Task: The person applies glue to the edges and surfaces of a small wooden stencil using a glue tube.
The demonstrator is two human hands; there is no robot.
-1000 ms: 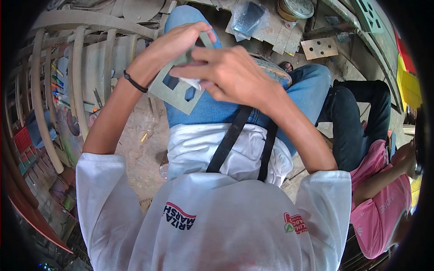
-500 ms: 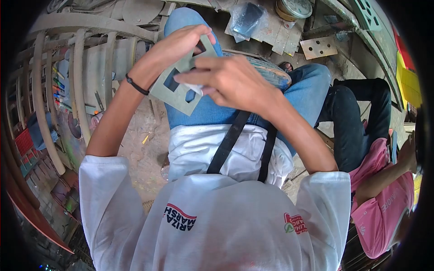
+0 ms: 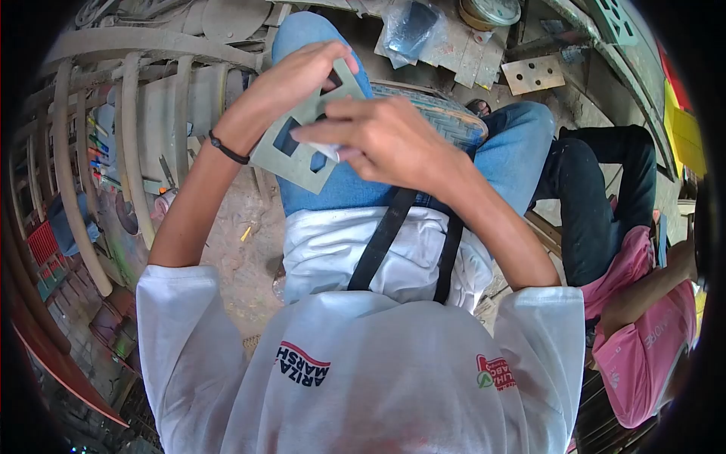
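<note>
My left hand (image 3: pixel 314 69) grips the upper end of a flat grey-green board (image 3: pixel 299 163) with cut-out shapes; its fingers are partly hidden behind the board. The board lies tilted over my jeans-clad thigh. My right hand (image 3: pixel 386 140) is closed in a pinch on a small folded piece of sandpaper (image 3: pixel 327 151), pale on the side I see. It rests over the board's face near a square hole and covers part of the cut-outs.
A slatted wooden bench (image 3: pixel 132 136) stands at left. Ahead are a plastic bag (image 3: pixel 412 34), a lidded tub (image 3: pixel 490 10) and a board with round holes (image 3: pixel 533 74). Close on my right sits a person in a pink shirt (image 3: pixel 643 340).
Both hands keep nearly the same place on the board, with the right hand shifted very slightly. The neighbouring person's arm and shirt have moved a little.
</note>
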